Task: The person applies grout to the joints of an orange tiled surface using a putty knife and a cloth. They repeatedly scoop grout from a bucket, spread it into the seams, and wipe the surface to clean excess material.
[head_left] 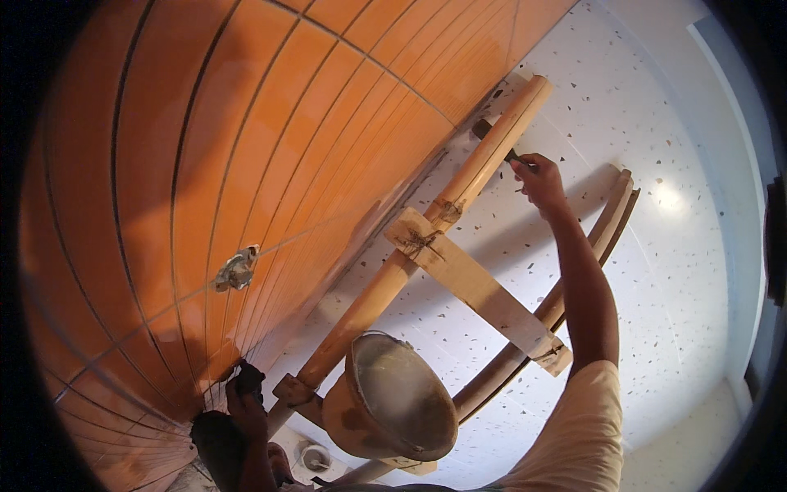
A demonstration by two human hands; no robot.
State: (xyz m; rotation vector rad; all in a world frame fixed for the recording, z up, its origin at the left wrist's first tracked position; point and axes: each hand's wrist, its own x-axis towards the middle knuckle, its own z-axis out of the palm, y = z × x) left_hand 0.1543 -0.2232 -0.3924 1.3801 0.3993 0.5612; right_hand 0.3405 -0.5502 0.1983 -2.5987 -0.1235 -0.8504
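Note:
My right hand (pixel 539 182) is closed around the handle of a small dark tool (pixel 482 129) with a broad dark end, perhaps a scraper or brush. The tool crosses behind the upper part of a round wooden pole (pixel 500 143), near the orange tiled wall (pixel 328 107). Low beside that wall, in shadow, my left hand (pixel 248 410) looks curled at a dark lump (pixel 248 377) I cannot make out. Between the hands, a bucket (pixel 338 414) with greyish, cloudy contents sits tilted against the wooden frame.
A flat board (pixel 484 295) joins the pole to a second long rail (pixel 619 205), like a ladder. A ragged grey fitting (pixel 236 269) sits in the wall. Below are a speckled pale floor (pixel 672 271) and a small white pot (pixel 314 457). A pale wall edge curves along the right.

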